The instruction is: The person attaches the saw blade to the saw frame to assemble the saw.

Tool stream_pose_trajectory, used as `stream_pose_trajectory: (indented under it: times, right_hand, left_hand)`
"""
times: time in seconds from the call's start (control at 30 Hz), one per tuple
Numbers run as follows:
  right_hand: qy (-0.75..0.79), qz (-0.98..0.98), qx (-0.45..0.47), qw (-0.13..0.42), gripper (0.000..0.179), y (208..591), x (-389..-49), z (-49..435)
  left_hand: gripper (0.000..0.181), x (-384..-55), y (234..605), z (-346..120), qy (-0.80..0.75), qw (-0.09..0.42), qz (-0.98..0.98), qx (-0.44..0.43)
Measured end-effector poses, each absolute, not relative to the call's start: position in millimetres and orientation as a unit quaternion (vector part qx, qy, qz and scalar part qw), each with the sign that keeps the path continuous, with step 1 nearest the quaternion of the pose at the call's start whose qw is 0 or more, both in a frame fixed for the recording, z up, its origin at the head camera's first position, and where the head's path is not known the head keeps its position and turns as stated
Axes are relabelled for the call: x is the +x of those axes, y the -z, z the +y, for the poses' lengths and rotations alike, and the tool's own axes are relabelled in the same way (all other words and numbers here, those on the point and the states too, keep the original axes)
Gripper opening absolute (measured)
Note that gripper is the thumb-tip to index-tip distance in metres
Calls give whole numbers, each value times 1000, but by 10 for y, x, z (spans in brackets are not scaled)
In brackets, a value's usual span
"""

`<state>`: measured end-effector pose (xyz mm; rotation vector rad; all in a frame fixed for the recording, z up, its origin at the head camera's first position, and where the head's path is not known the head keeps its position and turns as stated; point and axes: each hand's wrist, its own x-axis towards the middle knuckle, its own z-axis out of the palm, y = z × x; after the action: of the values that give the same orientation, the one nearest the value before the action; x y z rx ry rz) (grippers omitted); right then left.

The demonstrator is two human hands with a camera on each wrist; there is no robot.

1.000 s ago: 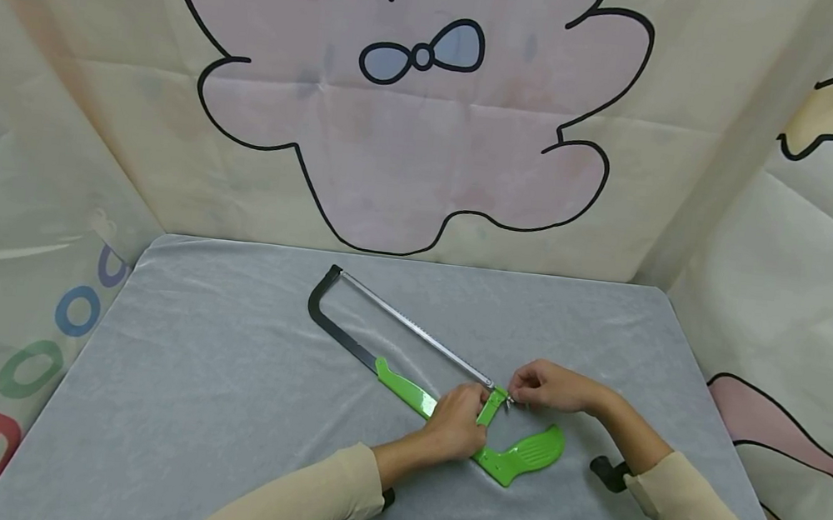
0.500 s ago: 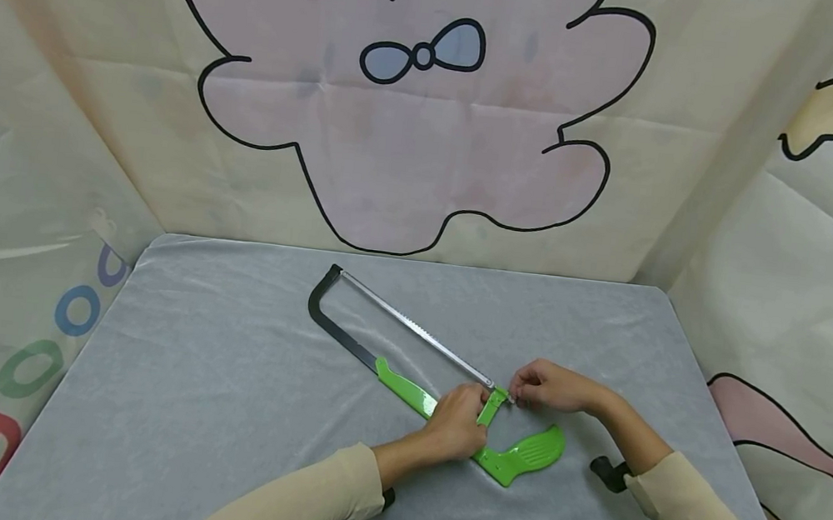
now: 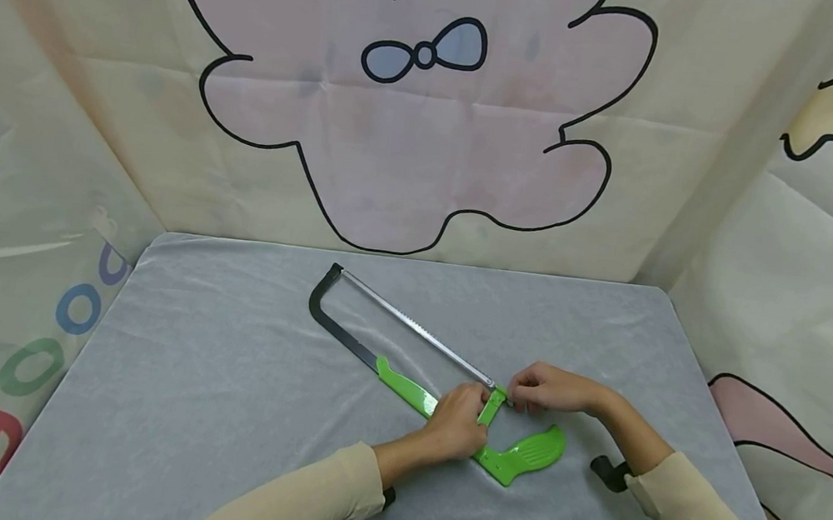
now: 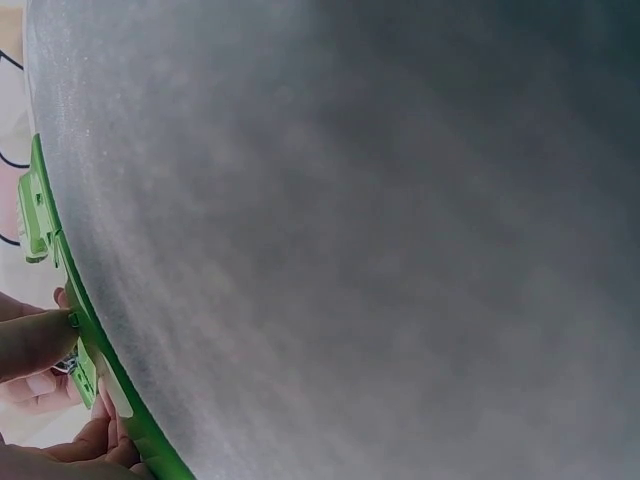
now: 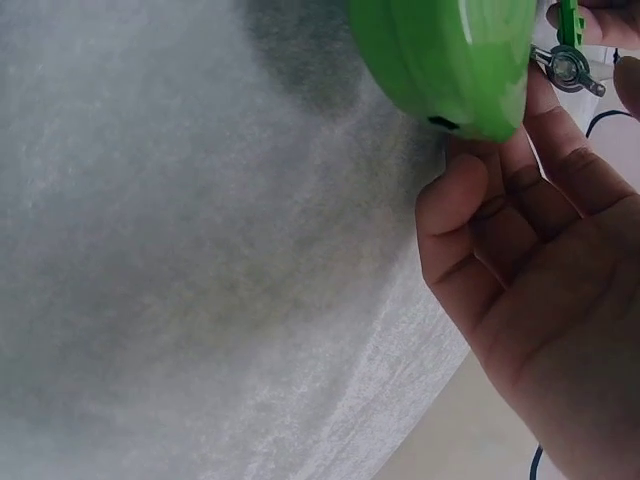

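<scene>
A hacksaw with a bright green handle (image 3: 529, 455) lies slantwise on the cloth. Its toothed silver blade (image 3: 417, 328) runs along the far side, opposite the dark metal frame (image 3: 344, 339). My left hand (image 3: 455, 423) grips the green body near the upright blade post (image 3: 493, 406); its fingers partly hide the body. At the blade's near end, a metal wing nut (image 5: 565, 68) sticks out of the post. My right hand (image 3: 551, 388) has its thumb and index finger at that wing nut, which they mostly hide in the head view.
Grey cloth (image 3: 206, 407) covers the table. A cartoon-printed curtain (image 3: 395, 166) rises along the back edge, with further printed sheets at both sides. A dark strap piece (image 3: 609, 474) hangs by the right wrist.
The wing nut's wings have turned, and my right fingers have shifted slightly around it. The left hand and the hacksaw stay in place.
</scene>
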<state>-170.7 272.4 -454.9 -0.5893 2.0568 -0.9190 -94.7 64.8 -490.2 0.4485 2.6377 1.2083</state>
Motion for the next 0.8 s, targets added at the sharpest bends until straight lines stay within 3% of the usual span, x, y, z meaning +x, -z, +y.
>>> stream_pose_trajectory:
  times: [0.8]
  right_hand:
    - [390,799,-205,410,20,4602,-1722,2755]
  left_hand:
    - [33,-957,4915,658,-404,99,897,151]
